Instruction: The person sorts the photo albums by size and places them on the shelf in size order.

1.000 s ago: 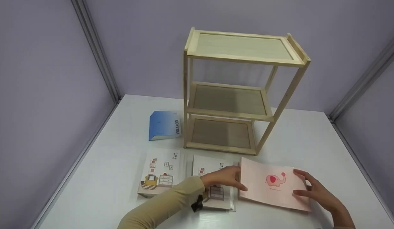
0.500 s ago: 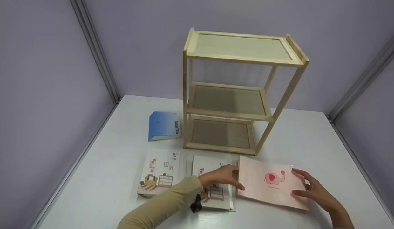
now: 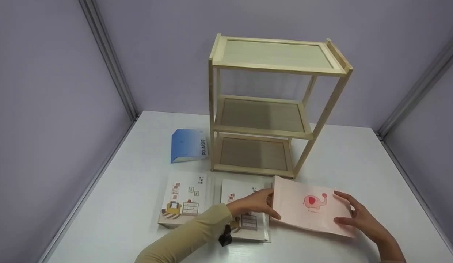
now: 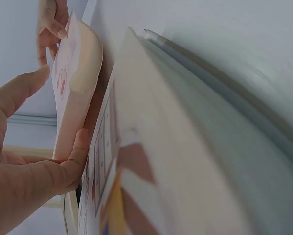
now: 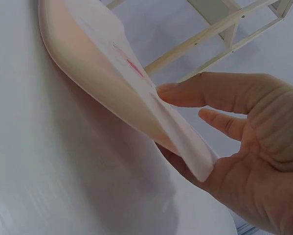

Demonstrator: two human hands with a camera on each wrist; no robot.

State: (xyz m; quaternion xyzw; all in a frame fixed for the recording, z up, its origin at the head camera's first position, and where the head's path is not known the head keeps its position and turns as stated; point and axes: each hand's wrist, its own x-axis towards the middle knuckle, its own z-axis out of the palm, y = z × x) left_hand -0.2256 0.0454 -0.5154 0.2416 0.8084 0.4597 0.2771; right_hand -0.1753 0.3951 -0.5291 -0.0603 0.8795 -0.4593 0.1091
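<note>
Both of my hands hold a pink book [image 3: 297, 215] with a red elephant on its cover, in the head view at the lower right. My left hand [image 3: 254, 202] grips its left edge, thumb on the cover and fingers at the side and beneath. My right hand [image 3: 365, 221] grips the right edge. In the right wrist view the book [image 5: 102, 73] bends and stands clear of the table over its shadow. Below my left forearm lies a white book [image 3: 244, 190] with printed furniture, partly hidden by that arm.
Another white book [image 3: 191, 186] with the same print lies farther left. Behind it is a blue book [image 3: 186, 142] marked POLAROID. A three-tier wooden shelf [image 3: 263, 131] stands at the back of the white table [image 3: 139, 204], with partition walls around.
The pink book has risen slightly and shifted a little to the left and away from me, with both hands still holding it. The other books stay where they were.
</note>
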